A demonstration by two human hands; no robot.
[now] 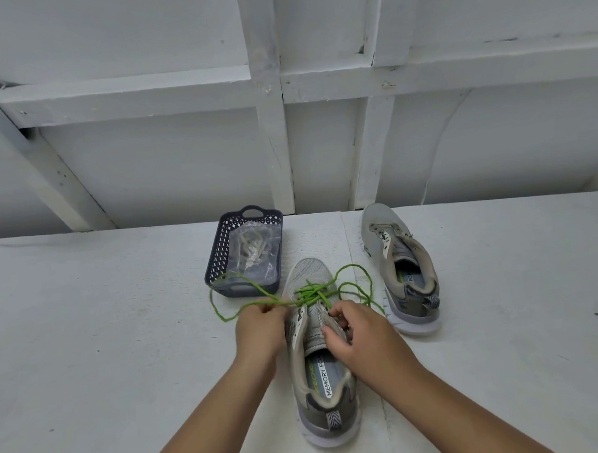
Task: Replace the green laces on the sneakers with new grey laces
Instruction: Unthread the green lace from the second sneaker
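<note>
At lower centre of the frame we work on the near sneaker [321, 363], its long axis running from us toward the wall, toe far. Our left hand [260, 330] pinches the green lace [261, 302], which stretches sideways from the lower eyelets just above both hands; our right hand [351, 334] grips the tongue. Above left, the basket [219, 252] holds a clear bag of grey laces [254, 249]. The second sneaker [400, 267], laceless, stands on the desk [100, 336] at right.
</note>
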